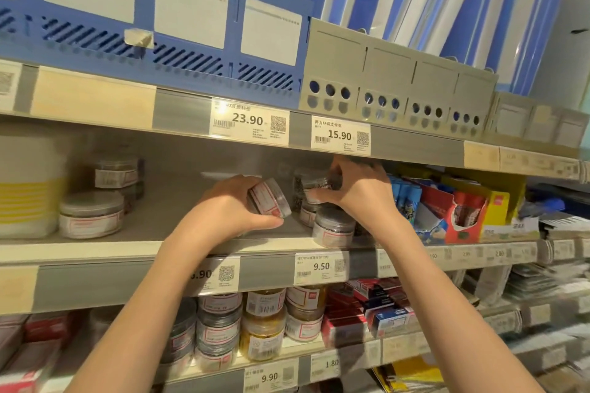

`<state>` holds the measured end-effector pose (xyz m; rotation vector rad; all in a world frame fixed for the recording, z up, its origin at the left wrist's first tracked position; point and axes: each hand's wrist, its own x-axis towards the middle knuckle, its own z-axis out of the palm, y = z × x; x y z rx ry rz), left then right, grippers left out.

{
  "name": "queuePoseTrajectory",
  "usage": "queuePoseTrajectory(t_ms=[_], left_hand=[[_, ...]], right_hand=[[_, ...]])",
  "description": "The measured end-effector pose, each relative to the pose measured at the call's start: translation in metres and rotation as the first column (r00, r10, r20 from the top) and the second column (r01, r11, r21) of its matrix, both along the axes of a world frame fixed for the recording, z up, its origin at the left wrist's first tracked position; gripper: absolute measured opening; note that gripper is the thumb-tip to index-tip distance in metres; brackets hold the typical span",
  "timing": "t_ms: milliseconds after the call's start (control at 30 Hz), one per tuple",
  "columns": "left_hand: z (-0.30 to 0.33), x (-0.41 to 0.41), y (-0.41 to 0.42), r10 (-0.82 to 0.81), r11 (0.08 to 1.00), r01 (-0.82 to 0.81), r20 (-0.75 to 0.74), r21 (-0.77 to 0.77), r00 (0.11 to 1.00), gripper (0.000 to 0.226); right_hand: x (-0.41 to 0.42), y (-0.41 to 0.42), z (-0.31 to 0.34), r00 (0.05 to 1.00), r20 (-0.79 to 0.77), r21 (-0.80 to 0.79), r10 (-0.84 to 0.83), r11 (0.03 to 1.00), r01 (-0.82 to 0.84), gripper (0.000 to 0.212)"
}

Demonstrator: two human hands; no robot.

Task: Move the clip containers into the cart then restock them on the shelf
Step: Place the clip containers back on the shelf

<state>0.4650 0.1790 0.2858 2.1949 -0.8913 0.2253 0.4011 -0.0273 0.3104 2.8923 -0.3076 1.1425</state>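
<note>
- The left hand (230, 204) grips a small round clear plastic clip container (269, 198) with a red-bordered white label, tilted on its side, just above the grey middle shelf (178, 220).
- The right hand (354, 188) pinches another clear clip container (314, 183), dark clips inside, at the top of a stack at the shelf's right.
- It seems to sit on a lower container, though blur makes the contact hard to judge.
- A further clear container (333, 230) stands at the shelf's front edge, just below the right wrist.
- The step in hand is restocking; the cart is not in view.
- To do it well, I would square the right-hand container on the stack before letting go, so it does not slide off.
- Then turn the left-hand container upright, label outward, and set it on bare shelf beside the stack.
- Keep the right wrist clear of the front container, which could be nudged off the edge.
</note>
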Motion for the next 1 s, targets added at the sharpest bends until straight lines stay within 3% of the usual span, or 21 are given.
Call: queuePoseTrajectory(t_ms=[533, 667, 767, 867, 1000], left_hand=[[-0.002, -0.003, 0.002, 0.036, 0.999, -0.036, -0.049, -0.001, 0.998, 0.071], [-0.002, -0.002, 0.005, 0.024, 1.000, -0.024, -0.060, 0.007, 0.998, 0.072], [-0.001, 0.001, 0.009, 0.006, 1.000, -0.002, -0.114, 0.029, 0.994, 0.076], [0.001, 0.002, 0.014, -0.009, 1.000, 0.013, -0.170, 0.020, 0.985, 0.073], [0.005, 0.003, 0.018, 0.020, 0.996, 0.002, -0.257, 0.086, 0.966, 0.071]], right_hand=[[-0.006, -0.011, 0.000, 0.991, -0.125, -0.023, -0.039, 0.999, 0.037, 0.046], [-0.012, -0.006, -0.003, 0.996, -0.032, -0.001, 0.087, 0.996, -0.088, 0.041], [-0.015, 0.005, -0.004, 0.975, -0.067, 0.185, 0.210, 0.963, -0.194, 0.035], [-0.020, 0.020, -0.003, 0.927, -0.099, 0.277, 0.362, 0.905, -0.324, 0.012], [-0.018, 0.031, -0.004, 0.871, -0.167, 0.273, 0.462, 0.870, -0.410, 0.049]])
